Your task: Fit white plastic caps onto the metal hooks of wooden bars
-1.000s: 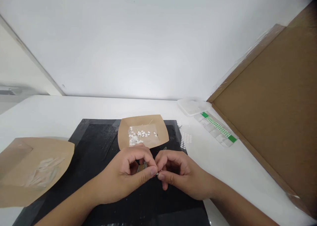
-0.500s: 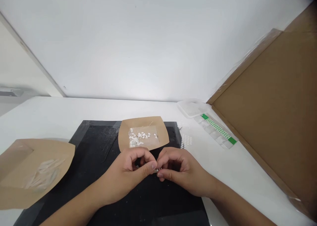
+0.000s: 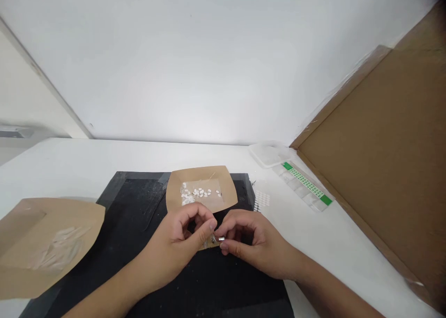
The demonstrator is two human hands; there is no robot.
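Observation:
Over the black mat (image 3: 139, 202), my left hand (image 3: 191, 234) is closed, thumb against fingers, on something I cannot make out. My right hand (image 3: 251, 241) pinches a small silvery white piece (image 3: 221, 239) between thumb and fingertips, close to the left fingertips. A small item with a tan edge (image 3: 209, 243) and clear parts shows between and below the hands, mostly hidden by the fingers. Just behind the hands stands a brown paper tray (image 3: 228, 188) with many small white oval pieces (image 3: 200, 192) in it.
A second brown paper tray (image 3: 21, 215) with clear plastic packets (image 3: 59, 250) lies at the left. On the white table (image 3: 139, 153), at the right, are a clear lid (image 3: 266, 154), a sheet of small ovals (image 3: 262, 199) and a green-striped clear case (image 3: 306, 183). Cardboard (image 3: 383, 169) rises at the far right.
The fingertips have parted slightly. The silvery white piece now shows in my right fingers, and the tan-edged item has come into view below the hands.

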